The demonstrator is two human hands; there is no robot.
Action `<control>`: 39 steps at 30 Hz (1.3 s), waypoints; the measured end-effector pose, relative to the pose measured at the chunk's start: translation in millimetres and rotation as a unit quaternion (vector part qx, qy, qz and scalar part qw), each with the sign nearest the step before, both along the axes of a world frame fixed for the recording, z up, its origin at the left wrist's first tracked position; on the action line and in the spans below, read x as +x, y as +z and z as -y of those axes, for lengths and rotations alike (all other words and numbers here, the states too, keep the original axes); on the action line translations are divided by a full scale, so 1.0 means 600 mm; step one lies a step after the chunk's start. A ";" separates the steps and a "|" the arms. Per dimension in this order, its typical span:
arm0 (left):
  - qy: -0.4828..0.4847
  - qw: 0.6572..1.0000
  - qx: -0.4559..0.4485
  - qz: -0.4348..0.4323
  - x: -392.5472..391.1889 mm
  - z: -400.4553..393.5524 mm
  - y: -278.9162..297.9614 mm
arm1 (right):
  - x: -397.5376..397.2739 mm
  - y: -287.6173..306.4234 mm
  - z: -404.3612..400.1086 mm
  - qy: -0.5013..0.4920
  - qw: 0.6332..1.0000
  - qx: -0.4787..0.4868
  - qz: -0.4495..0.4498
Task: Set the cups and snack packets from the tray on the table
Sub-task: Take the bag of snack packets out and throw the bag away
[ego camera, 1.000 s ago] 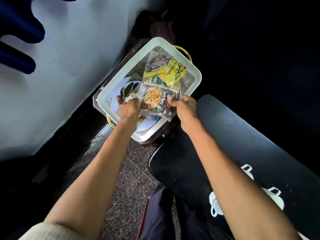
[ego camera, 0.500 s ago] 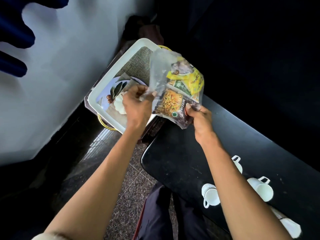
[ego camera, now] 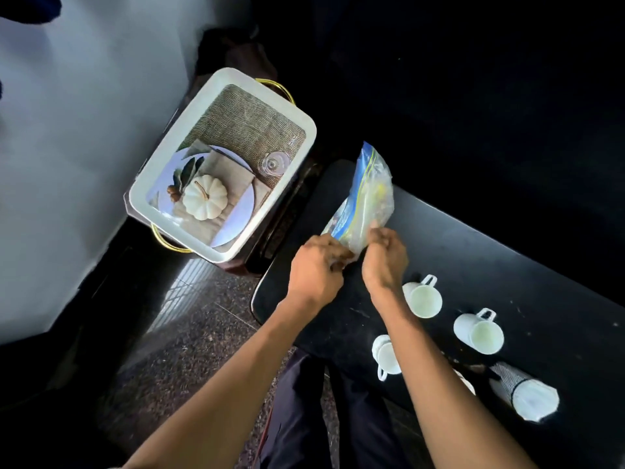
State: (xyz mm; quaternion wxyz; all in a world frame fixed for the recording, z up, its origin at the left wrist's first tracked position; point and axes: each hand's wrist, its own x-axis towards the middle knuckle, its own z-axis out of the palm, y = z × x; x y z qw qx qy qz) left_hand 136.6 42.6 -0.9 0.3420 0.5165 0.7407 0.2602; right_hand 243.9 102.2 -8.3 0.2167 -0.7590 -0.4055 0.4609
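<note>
The clear zip-seal plastic bag of snack packets has come off the white rectangular tray with gold handles, now bare of goods, to the black bench near its tray-side end. Both hands are clamped on its lower end, the right hand just beside the left. Its long axis rises away from them toward the far edge. Three white handled cups stand near the right forearm.

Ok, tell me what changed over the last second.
Both hands, left hand and right hand, lifted the clear bag of snack packets out of the tray and carried it right, over the black table. Both still grip it. The tray stays put; the cups remain on the table.
</note>
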 end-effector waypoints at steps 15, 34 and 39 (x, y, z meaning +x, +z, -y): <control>0.140 0.957 -0.197 0.163 -0.029 -0.025 0.023 | 0.020 0.026 0.027 0.014 0.987 0.031 -0.159; 0.367 0.913 0.013 0.180 -0.055 -0.046 0.120 | 0.022 0.128 0.023 -0.072 0.992 0.097 -0.043; 0.445 0.884 0.087 0.112 -0.092 -0.098 0.140 | 0.022 0.183 0.102 -0.120 0.986 0.050 -0.109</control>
